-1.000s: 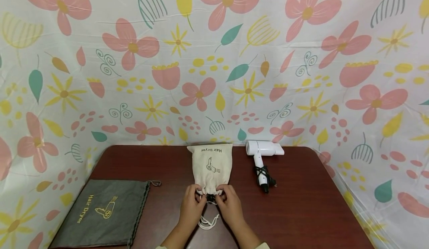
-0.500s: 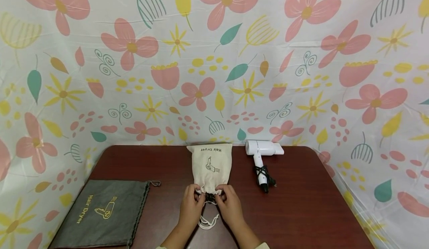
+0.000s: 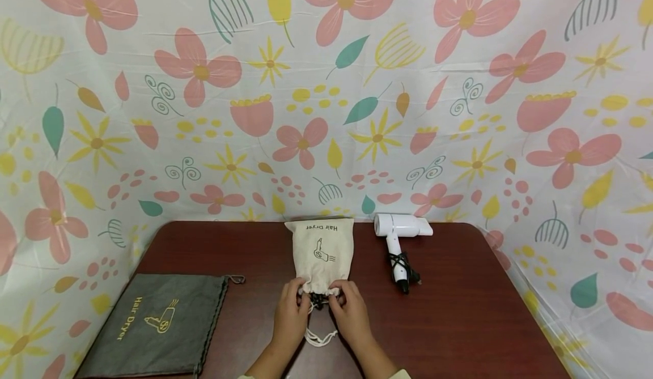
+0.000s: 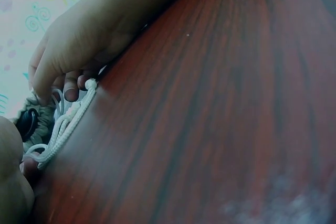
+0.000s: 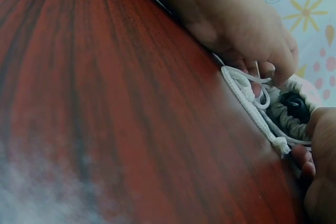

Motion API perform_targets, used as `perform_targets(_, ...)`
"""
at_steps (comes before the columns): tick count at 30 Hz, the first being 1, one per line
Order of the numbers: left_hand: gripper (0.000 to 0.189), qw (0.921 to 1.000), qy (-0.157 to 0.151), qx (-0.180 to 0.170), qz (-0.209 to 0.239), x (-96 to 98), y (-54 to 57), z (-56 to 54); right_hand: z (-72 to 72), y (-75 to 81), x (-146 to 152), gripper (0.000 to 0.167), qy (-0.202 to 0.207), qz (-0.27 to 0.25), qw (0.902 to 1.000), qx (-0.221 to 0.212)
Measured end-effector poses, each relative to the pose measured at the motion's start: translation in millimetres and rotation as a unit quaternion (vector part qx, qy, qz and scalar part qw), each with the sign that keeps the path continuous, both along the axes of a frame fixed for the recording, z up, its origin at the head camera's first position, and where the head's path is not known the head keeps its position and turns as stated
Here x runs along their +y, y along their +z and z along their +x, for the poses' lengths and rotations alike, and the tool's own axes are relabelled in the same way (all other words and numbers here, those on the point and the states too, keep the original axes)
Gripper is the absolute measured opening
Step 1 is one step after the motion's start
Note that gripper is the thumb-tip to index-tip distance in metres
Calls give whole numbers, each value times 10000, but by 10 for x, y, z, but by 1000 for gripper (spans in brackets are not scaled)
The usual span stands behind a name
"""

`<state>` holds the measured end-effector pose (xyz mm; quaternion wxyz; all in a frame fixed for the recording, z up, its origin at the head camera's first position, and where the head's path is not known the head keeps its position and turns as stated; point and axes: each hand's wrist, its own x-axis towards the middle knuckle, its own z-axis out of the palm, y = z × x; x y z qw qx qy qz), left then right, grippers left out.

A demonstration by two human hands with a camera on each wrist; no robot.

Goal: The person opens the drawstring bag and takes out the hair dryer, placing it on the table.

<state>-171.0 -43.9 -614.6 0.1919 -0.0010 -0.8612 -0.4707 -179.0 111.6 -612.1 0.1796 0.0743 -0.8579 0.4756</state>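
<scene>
A cream drawstring bag (image 3: 323,254) printed "Hair Dryer" lies on the table, its gathered mouth facing me. My left hand (image 3: 291,314) pinches the left side of that mouth, and my right hand (image 3: 352,314) pinches the right side. Something black and cord-like (image 3: 319,301) shows inside the opening; both wrist views show it too, as a dark coil (image 5: 295,106) within the ruffled cloth. White drawstrings (image 3: 320,339) hang out between the hands onto the tabletop. What else the bag contains is hidden.
A white hair dryer (image 3: 400,226) with its black cord (image 3: 402,263) wrapped round the handle lies to the right. At the left is a flat grey drawstring bag (image 3: 158,322) with yellow print. Behind the dark red table (image 3: 459,322) hangs a flowered curtain (image 3: 326,84).
Both hands have moved very slightly at the bag's mouth, and the opening shows a little more of the black cord-like thing. The white drawstrings have shifted slightly.
</scene>
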Motion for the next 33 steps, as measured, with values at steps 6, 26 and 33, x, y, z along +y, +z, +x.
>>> perform_targets(6,27,9999,57,118,45,1,-17,-7,-5,1,-4,25,-48,-88,9999,47)
perform_targets(26,23,9997,185,-103,123,12,3,-12,-9,-5,4,28,-97,-166,9997,-116)
perform_targets(33,19,9992,265,-235,160,8,9,-19,-9,17,1,26,-73,-157,9998,-61)
